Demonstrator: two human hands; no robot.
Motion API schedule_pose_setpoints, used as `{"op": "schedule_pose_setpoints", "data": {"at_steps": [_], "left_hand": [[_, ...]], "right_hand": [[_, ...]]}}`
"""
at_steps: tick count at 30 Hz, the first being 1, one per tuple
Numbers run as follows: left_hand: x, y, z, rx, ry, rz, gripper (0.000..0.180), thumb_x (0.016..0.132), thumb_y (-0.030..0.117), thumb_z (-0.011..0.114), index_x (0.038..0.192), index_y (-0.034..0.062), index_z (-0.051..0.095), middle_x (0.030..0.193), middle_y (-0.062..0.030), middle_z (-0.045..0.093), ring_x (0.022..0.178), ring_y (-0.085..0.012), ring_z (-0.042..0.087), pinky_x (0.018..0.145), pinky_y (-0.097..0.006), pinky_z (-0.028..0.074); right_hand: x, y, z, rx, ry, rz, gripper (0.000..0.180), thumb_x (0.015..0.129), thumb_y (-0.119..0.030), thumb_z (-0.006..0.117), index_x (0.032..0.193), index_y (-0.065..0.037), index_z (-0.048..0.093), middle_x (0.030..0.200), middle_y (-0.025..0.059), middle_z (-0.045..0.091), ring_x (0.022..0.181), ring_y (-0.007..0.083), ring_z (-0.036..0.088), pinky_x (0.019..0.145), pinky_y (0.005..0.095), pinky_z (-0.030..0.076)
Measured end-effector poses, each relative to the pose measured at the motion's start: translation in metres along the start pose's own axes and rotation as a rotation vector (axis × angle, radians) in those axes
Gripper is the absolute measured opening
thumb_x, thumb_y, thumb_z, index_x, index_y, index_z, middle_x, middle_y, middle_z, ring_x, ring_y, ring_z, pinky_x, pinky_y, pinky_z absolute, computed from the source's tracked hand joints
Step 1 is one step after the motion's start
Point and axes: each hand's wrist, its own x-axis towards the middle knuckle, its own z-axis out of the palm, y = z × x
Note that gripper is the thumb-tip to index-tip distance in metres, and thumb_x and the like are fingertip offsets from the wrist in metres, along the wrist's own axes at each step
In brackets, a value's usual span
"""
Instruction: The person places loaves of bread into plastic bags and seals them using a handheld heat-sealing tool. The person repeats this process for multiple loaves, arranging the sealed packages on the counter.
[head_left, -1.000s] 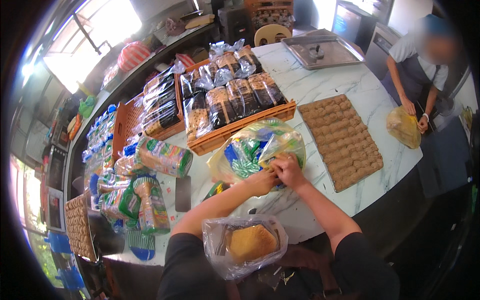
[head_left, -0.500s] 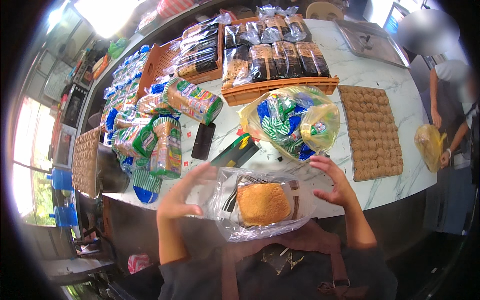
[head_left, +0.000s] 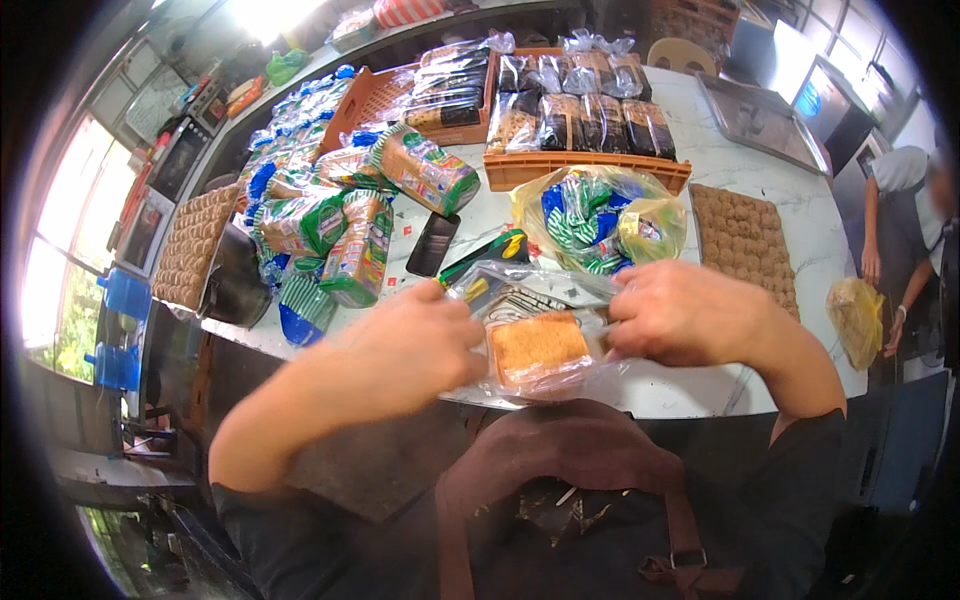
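Note:
A golden-brown loaf of bread (head_left: pixel 541 352) lies inside a clear plastic bag (head_left: pixel 478 376) near the table's front edge. My left hand (head_left: pixel 415 338), closed, grips the bag's left side by its far edge. On the opposite side my right hand (head_left: pixel 680 312) pinches the bag's film, fingers curled and slightly blurred. The bag's mouth lies beyond the loaf, between my hands. Just past it sits a dark green and black flat object with a yellow mark (head_left: pixel 500 252). A dark phone (head_left: pixel 433 245) lies beyond my left hand.
Packaged loaves (head_left: pixel 360 245) are piled at left. Orange crates (head_left: pixel 590 172) hold more packed bread. A yellow plastic bag (head_left: pixel 530 215) contains green-and-blue wrappers. A tray of round brown baked pieces (head_left: pixel 743 240) lies at right. Another person (head_left: pixel 900 190) stands there with a yellow bag (head_left: pixel 855 315).
My hands were open and apart on either side of the bag; now both have closed on its sides. My forearms have swung inward, and the view has shifted.

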Motion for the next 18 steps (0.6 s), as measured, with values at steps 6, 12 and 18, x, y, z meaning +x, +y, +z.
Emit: {"op": "schedule_pose_setpoints", "data": {"at_steps": [6,12,18], "left_hand": [[-0.044,0.002,-0.021,0.120,0.432,-0.063,0.015,0.066,0.010,0.062,0.081,0.0059,0.062,0.076,-0.0067,0.051,0.077,-0.0271,0.056,0.068,-0.038,0.045],[-0.020,0.028,0.002,0.262,0.118,-0.187,0.008,0.075,0.012,0.062,0.075,0.0055,0.067,0.086,-0.0074,0.062,0.087,-0.0233,0.061,0.077,-0.037,0.049],[-0.025,0.022,-0.017,0.558,0.571,-0.206,0.008,0.072,0.014,0.063,0.065,0.0105,0.065,0.086,-0.0017,0.056,0.083,-0.0180,0.055,0.072,-0.033,0.044]], "right_hand": [[-0.026,-0.010,-0.024,0.019,0.319,-0.016,0.008,0.072,-0.009,0.069,0.075,-0.006,0.062,0.076,0.0093,0.060,0.077,0.0316,0.063,0.091,0.0439,0.052],[-0.027,-0.021,-0.008,0.033,0.211,0.003,0.005,0.068,-0.006,0.065,0.072,-0.005,0.063,0.073,0.0110,0.060,0.079,0.0319,0.063,0.085,0.0418,0.052],[-0.042,-0.019,-0.016,-0.117,0.304,0.017,0.013,0.066,-0.003,0.067,0.078,-0.006,0.065,0.077,0.0076,0.064,0.074,0.0295,0.064,0.096,0.0455,0.051]]}}
